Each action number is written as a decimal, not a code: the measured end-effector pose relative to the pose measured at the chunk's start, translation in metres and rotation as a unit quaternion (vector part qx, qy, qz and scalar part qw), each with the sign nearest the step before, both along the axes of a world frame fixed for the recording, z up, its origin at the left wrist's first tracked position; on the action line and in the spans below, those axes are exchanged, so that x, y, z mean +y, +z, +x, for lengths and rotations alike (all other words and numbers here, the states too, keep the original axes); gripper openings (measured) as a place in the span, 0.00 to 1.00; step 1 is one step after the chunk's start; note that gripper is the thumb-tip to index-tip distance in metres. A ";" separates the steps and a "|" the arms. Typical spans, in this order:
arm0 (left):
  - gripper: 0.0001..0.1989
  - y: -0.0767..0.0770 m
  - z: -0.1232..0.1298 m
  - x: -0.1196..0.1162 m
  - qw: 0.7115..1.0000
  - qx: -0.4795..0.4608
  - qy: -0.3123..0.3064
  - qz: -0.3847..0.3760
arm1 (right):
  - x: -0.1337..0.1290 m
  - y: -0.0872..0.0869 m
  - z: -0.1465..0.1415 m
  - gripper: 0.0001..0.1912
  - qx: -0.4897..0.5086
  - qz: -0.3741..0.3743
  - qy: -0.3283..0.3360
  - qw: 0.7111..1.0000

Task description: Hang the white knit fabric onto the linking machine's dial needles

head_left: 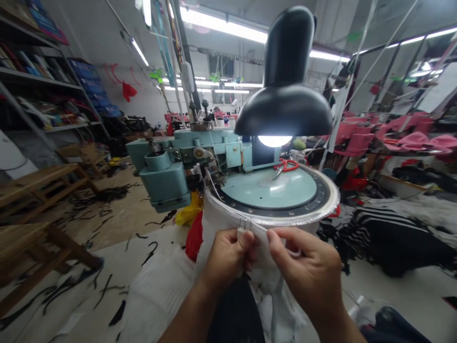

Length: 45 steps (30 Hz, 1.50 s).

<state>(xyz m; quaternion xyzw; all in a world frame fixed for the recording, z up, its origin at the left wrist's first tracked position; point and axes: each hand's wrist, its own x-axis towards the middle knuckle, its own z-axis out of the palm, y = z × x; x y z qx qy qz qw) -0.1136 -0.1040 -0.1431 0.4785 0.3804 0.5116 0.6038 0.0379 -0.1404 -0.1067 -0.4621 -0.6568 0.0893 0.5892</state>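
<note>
A round linking machine with a teal top plate (267, 188) stands in front of me, ringed by fine metal points. White knit fabric (217, 224) hangs from its rim. At the front edge, my left hand (232, 252) pinches the fabric between thumb and index finger, just below the points. My right hand (307, 262) is closed on the same fabric a little to the right, thumb and index finger together near its upper edge. Red-handled scissors (287, 166) lie on the plate, towards the back.
A black lamp (285, 114) hangs low over the plate, lit. The teal machine head (166, 181) juts out left. Wooden benches (39, 257) stand at the left, and striped dark garments (385, 238) lie at the right. Dark scraps litter the floor.
</note>
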 end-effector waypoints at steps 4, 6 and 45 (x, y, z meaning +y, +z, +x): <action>0.31 0.001 0.000 0.007 1.000 -0.006 -0.008 0.000 | 0.002 -0.002 -0.005 0.08 -0.019 -0.018 -0.033 0.999; 0.31 0.002 -0.002 0.006 1.000 -0.001 -0.019 0.004 | 0.002 -0.003 -0.008 0.06 -0.044 0.001 -0.034 0.998; 0.32 0.013 0.027 0.002 0.996 -0.006 -0.066 -0.061 | -0.015 -0.039 0.054 0.14 0.226 -0.274 0.073 0.932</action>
